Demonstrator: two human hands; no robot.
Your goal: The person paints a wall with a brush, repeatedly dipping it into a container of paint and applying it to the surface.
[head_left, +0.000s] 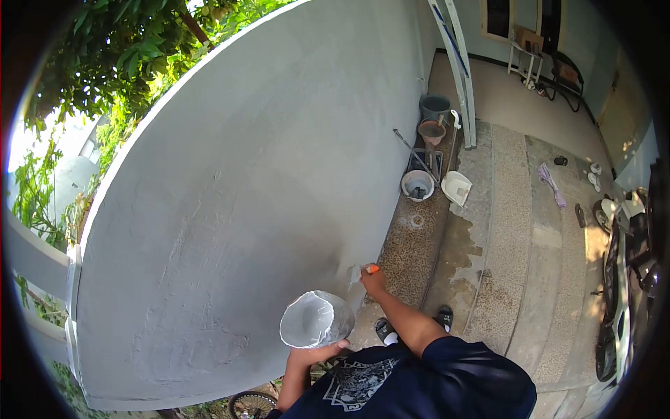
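Scraper (374,268) w/ orange hdl, R hand (375,282), fingers closed on it, blade twd wall (265,174); tub (340,318) to its L, gripped by L hand (314,355)

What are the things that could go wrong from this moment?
The tub is open and rests on the left hand; if it tips, whatever is inside might spill. The right hand is close to the wall, so knuckles may scrape. The dark patch near the feet looks damp and might be slippery.
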